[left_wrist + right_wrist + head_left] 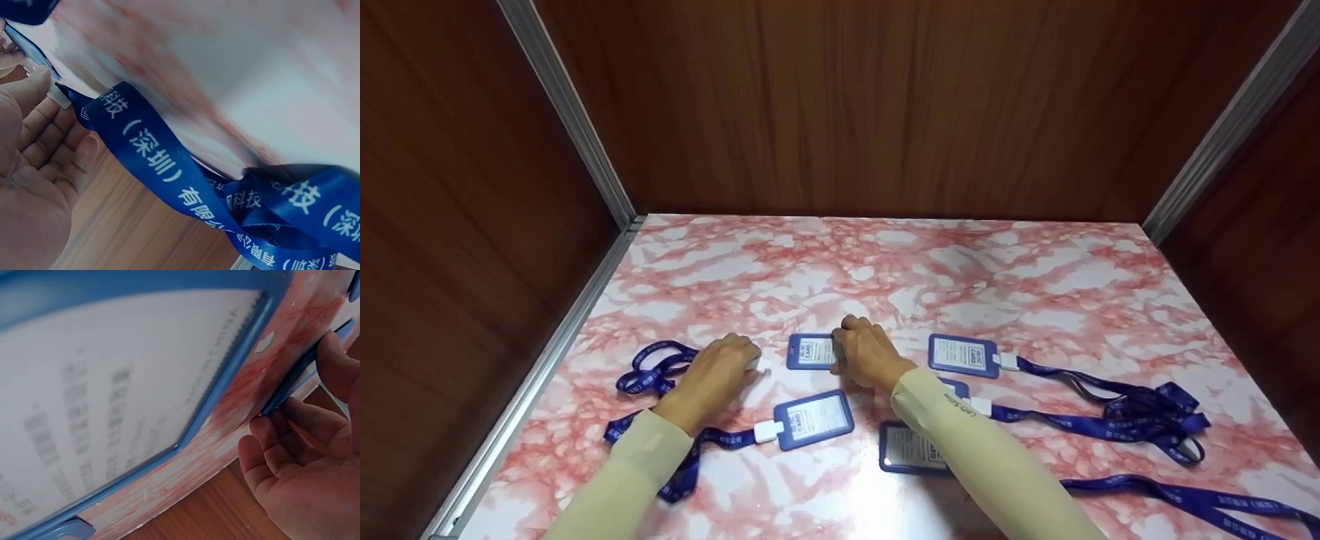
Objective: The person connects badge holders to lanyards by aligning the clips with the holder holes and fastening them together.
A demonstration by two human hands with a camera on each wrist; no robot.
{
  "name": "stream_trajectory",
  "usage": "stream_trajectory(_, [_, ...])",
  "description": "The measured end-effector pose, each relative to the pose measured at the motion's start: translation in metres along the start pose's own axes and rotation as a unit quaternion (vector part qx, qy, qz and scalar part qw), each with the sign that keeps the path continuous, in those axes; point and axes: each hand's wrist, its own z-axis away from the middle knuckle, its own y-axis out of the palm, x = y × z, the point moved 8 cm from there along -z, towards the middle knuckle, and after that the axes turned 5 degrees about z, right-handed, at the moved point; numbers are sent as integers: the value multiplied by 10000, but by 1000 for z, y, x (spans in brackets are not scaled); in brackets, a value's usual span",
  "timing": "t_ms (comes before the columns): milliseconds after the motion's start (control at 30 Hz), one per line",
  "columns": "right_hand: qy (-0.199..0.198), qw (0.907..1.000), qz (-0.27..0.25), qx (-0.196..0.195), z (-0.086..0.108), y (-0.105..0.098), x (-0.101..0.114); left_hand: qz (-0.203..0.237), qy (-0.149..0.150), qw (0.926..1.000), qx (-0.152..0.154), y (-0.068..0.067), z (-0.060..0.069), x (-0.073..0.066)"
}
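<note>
In the head view, my right hand (874, 356) grips the right end of a blue-framed badge holder (804, 352) at the middle of the table. Its thumb (333, 360) lies along one edge in the right wrist view, with the fingertips at the other. My left hand (716, 379) is just left of this badge and pinches the white clip (61, 97) of its blue lanyard (149, 149). The lanyard's loops lie on the table behind and under the left wrist. Below the hands lies another badge holder (814, 420) with a white clip.
Three more badge holders lie to the right: one farther back (962, 354), one partly under the right forearm, and one near the front (911, 448). Their blue lanyards (1147, 416) trail right over the red-and-white marbled table (885, 262). Brown wood-grain panels (885, 105) enclose the table.
</note>
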Motion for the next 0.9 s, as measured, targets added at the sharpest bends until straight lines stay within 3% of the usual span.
stream_trajectory(367, [-72, 9998, -186, -15, 3, -1, 3, -158, -119, 9997, 115, 9, -10, -2])
stream_trajectory(633, [62, 9997, -87, 200, 2, 0, 5, -62, -289, 9994, 173, 13, -14, -2])
stream_trajectory(900, [38, 9999, 34, 107, 1, 0, 5, -164, -386, 9988, 256, 16, -20, -2])
